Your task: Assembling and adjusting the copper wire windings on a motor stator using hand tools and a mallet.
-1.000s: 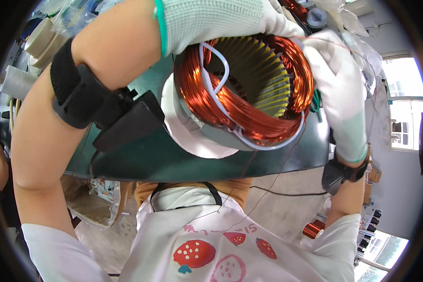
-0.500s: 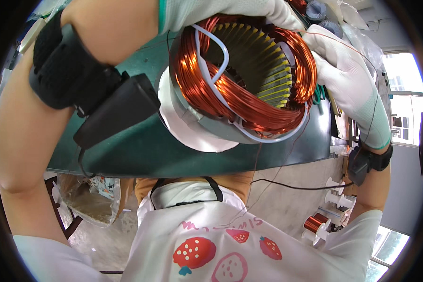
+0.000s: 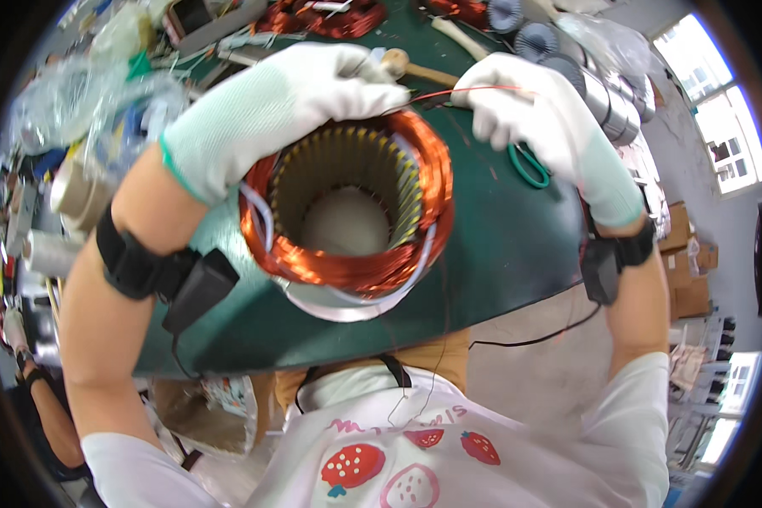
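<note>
Beneath the left hand (image 3: pixel 334 85), left of the right hand (image 3: pixel 529 106), sits a copper-wound stator (image 3: pixel 347 161); both hands pinch wire (image 3: pixel 442 92).

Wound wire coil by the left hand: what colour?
Wound wire coil: shiny reddish copper-orange; best in the head view.

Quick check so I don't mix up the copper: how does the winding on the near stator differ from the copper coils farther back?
The near winding forms a ring around a slotted core; the far coils lie in a loose heap.
The left hand is over the near winding's rim; neither hand is at the far coils.
Both are reddish, copper-coloured wire.
</note>
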`<state>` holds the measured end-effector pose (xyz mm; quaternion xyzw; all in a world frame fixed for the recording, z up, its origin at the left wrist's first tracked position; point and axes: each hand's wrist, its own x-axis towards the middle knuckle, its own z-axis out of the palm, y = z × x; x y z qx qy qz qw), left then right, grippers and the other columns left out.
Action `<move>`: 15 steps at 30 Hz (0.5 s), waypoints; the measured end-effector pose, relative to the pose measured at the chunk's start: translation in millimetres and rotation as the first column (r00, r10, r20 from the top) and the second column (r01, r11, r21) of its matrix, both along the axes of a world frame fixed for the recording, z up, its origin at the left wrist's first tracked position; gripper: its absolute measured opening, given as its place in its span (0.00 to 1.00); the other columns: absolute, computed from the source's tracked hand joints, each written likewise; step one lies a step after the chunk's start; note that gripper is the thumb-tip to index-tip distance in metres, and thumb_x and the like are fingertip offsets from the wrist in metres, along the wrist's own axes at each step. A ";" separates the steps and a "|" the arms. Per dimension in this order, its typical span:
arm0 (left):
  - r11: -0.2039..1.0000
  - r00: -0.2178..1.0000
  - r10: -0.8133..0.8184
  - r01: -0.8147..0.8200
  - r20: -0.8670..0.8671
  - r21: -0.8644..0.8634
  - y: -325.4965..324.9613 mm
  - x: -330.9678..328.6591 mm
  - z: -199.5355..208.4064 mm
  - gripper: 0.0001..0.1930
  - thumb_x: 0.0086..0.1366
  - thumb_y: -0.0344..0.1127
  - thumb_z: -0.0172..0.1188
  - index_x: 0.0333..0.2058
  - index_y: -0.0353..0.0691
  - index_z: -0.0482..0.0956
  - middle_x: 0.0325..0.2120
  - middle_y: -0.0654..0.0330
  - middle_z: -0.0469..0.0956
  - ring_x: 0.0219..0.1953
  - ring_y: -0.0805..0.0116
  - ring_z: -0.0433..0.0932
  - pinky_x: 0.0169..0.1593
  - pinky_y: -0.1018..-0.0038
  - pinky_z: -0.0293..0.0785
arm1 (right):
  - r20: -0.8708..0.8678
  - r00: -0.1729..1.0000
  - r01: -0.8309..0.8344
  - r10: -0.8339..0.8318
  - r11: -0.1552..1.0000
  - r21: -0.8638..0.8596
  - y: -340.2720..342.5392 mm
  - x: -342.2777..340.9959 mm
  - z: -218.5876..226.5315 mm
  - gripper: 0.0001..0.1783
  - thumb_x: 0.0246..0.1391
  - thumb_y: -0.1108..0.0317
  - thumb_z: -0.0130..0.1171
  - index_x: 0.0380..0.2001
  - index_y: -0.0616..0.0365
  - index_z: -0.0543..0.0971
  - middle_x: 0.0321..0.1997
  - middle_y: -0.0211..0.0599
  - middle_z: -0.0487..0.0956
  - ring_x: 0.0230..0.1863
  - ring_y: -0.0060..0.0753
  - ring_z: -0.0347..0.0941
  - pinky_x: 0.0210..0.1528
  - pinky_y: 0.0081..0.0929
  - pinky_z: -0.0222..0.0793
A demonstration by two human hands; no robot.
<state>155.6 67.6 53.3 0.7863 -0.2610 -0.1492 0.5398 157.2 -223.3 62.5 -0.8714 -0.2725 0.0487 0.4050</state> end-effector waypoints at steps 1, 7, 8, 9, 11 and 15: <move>1.000 0.999 0.022 -0.021 -0.024 0.016 -1.7 -2.1 2.3 0.17 0.70 0.45 0.65 0.39 0.34 0.82 0.30 0.69 0.78 0.35 0.82 0.74 0.40 0.78 0.72 | 0.006 0.996 0.082 -0.084 0.983 0.162 -14.5 11.1 -7.3 0.09 0.64 0.68 0.54 0.41 0.60 0.81 0.26 0.30 0.75 0.26 0.21 0.71 0.33 0.21 0.70; 0.988 0.979 0.142 -0.131 -0.144 0.085 -8.3 -8.9 14.1 0.16 0.71 0.44 0.65 0.44 0.34 0.81 0.35 0.68 0.80 0.39 0.82 0.76 0.45 0.80 0.74 | 0.396 0.918 0.142 0.009 0.925 -0.351 -32.3 53.9 -103.4 0.12 0.60 0.64 0.54 0.40 0.53 0.85 0.39 0.42 0.85 0.44 0.49 0.81 0.48 0.45 0.77; 0.986 0.978 0.153 -0.140 -0.145 0.096 -8.4 -9.1 15.3 0.17 0.71 0.44 0.65 0.44 0.34 0.81 0.36 0.67 0.80 0.39 0.82 0.76 0.46 0.80 0.73 | 0.381 0.924 0.164 -0.037 0.937 -0.308 -26.2 62.2 -114.0 0.13 0.59 0.63 0.55 0.40 0.52 0.85 0.39 0.42 0.85 0.45 0.50 0.81 0.49 0.45 0.77; 0.983 0.976 0.164 -0.149 -0.146 0.106 -8.8 -10.0 15.4 0.17 0.71 0.44 0.65 0.44 0.34 0.81 0.36 0.67 0.80 0.39 0.81 0.76 0.46 0.80 0.73 | 0.329 0.940 0.190 -0.087 0.936 -0.296 -16.7 69.7 -123.1 0.13 0.58 0.62 0.55 0.40 0.51 0.86 0.39 0.43 0.85 0.46 0.50 0.81 0.50 0.45 0.77; 0.976 0.966 0.209 -0.196 -0.152 0.095 -10.1 -11.0 15.8 0.15 0.70 0.40 0.66 0.43 0.31 0.82 0.37 0.64 0.83 0.39 0.80 0.79 0.46 0.80 0.76 | 0.269 0.963 0.075 0.007 0.953 -0.294 4.3 84.5 -130.1 0.12 0.56 0.62 0.58 0.39 0.48 0.87 0.39 0.42 0.86 0.44 0.48 0.82 0.48 0.45 0.78; 0.975 0.962 0.218 -0.209 -0.166 0.069 -13.5 -10.9 17.3 0.16 0.70 0.41 0.67 0.44 0.31 0.82 0.37 0.64 0.83 0.40 0.80 0.79 0.47 0.79 0.76 | 0.466 0.872 0.075 0.150 0.899 -0.431 39.5 108.8 -127.5 0.10 0.55 0.58 0.62 0.33 0.49 0.89 0.33 0.44 0.86 0.37 0.48 0.84 0.40 0.43 0.80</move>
